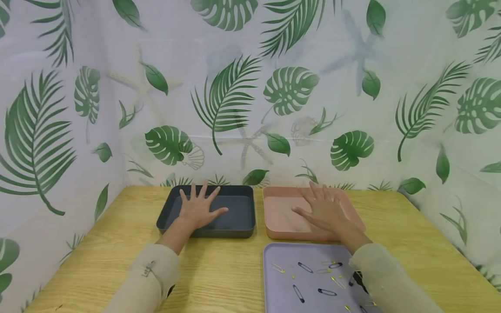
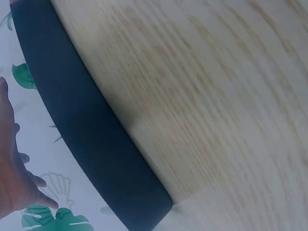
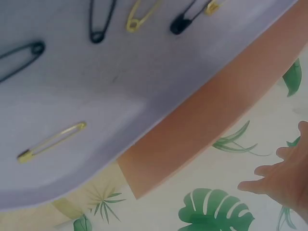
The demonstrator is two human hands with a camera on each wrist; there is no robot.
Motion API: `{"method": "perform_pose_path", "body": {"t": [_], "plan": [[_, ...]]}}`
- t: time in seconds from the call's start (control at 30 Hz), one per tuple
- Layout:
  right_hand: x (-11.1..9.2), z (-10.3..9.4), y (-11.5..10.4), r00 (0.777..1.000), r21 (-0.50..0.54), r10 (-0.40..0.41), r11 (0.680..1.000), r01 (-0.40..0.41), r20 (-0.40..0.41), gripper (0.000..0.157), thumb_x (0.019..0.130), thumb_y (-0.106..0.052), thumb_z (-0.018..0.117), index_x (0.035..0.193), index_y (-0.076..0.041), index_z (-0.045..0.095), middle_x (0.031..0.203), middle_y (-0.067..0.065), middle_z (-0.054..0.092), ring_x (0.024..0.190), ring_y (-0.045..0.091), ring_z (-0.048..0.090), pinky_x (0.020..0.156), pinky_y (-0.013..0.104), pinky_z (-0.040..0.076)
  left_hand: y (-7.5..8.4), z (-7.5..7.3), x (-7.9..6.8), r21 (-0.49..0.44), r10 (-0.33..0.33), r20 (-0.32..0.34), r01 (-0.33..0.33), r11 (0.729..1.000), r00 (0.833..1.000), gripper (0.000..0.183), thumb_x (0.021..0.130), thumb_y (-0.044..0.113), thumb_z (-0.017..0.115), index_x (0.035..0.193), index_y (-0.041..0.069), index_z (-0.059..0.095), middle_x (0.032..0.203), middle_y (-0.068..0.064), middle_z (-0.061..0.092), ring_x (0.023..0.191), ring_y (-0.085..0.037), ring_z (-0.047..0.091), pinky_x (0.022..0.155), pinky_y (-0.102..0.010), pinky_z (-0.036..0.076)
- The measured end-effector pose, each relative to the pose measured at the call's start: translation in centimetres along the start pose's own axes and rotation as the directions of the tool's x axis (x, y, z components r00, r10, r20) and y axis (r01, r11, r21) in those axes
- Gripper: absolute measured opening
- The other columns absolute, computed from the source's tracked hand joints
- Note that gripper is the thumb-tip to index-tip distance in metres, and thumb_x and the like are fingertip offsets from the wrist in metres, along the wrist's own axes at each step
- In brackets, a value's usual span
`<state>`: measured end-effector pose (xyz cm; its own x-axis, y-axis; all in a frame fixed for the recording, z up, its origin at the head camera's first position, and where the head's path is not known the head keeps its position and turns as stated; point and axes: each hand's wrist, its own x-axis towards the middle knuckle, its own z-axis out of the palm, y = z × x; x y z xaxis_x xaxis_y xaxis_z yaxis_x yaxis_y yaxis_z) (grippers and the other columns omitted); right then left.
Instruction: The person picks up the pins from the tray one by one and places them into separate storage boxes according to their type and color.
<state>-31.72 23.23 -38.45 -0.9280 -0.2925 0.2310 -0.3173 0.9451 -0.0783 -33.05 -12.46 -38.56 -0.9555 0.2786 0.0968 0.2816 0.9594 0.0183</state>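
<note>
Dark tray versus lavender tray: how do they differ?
The dark tray is farther back; the lavender tray is nearer. Safety pins lie on the lavender tray; none show in the dark tray. The dark tray's walls look taller than the lavender tray's. Both have rounded corners.

The charcoal tray (image 1: 239,212), pink tray (image 1: 282,208) and lilac tray (image 1: 278,289) are plain, the counter (image 1: 219,276) yellow wood-grain, the backdrop (image 1: 231,100) leafy green on white.

Leafy backdrop (image 1: 235,165) behind wood-grain table (image 1: 219,274)

A screened-off tabletop workspace: leaf-printed sheeting (image 1: 242,104) stands along 3 sides of a wood-grain table (image 1: 219,274).
</note>
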Motion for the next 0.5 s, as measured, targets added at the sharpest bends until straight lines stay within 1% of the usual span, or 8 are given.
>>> {"method": "perform_pose_path", "body": {"t": [0.1, 0.2, 0.27, 0.37, 0.43, 0.5], "plan": [[-0.3, -0.7, -0.2, 1.0, -0.007, -0.027, 1.0, 0.027, 0.001, 0.074, 0.09, -0.06, 0.039, 0.145, -0.012, 0.029, 0.148, 0.022, 0.012, 0.129, 0.051, 0.006, 0.097, 0.068, 0.007, 0.0, -0.2, -0.2, -0.01, 0.011, -0.02, -0.011, 1.0, 1.0, 0.078, 0.084, 0.07, 0.034, 0.148, 0.027, 0.019, 0.151, -0.014, 0.004, 0.131, -0.048, 0.0, 0.096, -0.069, 0.002], [-0.8, -1.6, -0.3, 0.998, -0.032, -0.059, 0.998, 0.058, -0.018, 0.073, 0.09, -0.059, 0.039, 0.145, -0.013, 0.029, 0.148, 0.021, 0.016, 0.128, 0.052, 0.01, 0.099, 0.065, 0.007, 0.3, -0.6, -0.4, -0.029, 0.027, -0.033, -0.028, 0.999, 0.999, 0.078, 0.084, 0.071, 0.033, 0.148, 0.027, 0.019, 0.151, -0.013, 0.005, 0.131, -0.047, -0.002, 0.096, -0.069, 0.001], [-1.3, -2.0, -0.1, 0.996, -0.081, -0.083, 0.994, 0.08, -0.037, 0.073, 0.09, -0.061, 0.037, 0.145, -0.013, 0.03, 0.147, 0.021, 0.019, 0.127, 0.052, 0.015, 0.1, 0.063, 0.008, 0.6, -1.0, -0.7, -0.04, 0.04, -0.041, -0.042, 0.998, 0.998, 0.078, 0.084, 0.07, 0.034, 0.148, 0.027, 0.02, 0.151, -0.013, 0.005, 0.131, -0.047, -0.002, 0.096, -0.069, 0.001], [-2.2, -2.5, 0.3, 0.992, -0.117, -0.11, 0.988, 0.102, -0.061, 0.073, 0.089, -0.062, 0.037, 0.144, -0.014, 0.032, 0.146, 0.02, 0.022, 0.127, 0.05, 0.018, 0.102, 0.06, 0.01, 1.2, -1.5, -1.3, -0.055, 0.059, -0.052, -0.062, 0.997, 0.997, 0.078, 0.084, 0.07, 0.035, 0.148, 0.027, 0.02, 0.151, -0.013, 0.004, 0.131, -0.046, -0.002, 0.096, -0.069, 0.002], [-3.0, -2.8, 0.4, 0.989, -0.111, -0.125, 0.987, 0.117, -0.073, 0.071, 0.089, -0.06, 0.039, 0.144, -0.015, 0.032, 0.146, 0.019, 0.021, 0.128, 0.048, 0.017, 0.101, 0.06, 0.011, 1.6, -1.8, -1.8, -0.06, 0.082, -0.072, -0.086, 0.995, 0.994, 0.078, 0.084, 0.069, 0.036, 0.148, 0.027, 0.021, 0.151, -0.013, 0.006, 0.132, -0.046, 0.0, 0.096, -0.068, 0.003], [-3.8, -3.0, 0.5, 0.988, -0.067, -0.128, 0.99, 0.123, -0.082, 0.07, 0.089, -0.058, 0.043, 0.144, -0.015, 0.032, 0.147, 0.019, 0.02, 0.129, 0.047, 0.014, 0.1, 0.062, 0.011, 2.1, -2.1, -2.2, -0.063, 0.109, -0.096, -0.115, 0.991, 0.989, 0.078, 0.084, 0.069, 0.038, 0.147, 0.026, 0.022, 0.151, -0.013, 0.008, 0.132, -0.045, 0.002, 0.097, -0.068, 0.004]]}}
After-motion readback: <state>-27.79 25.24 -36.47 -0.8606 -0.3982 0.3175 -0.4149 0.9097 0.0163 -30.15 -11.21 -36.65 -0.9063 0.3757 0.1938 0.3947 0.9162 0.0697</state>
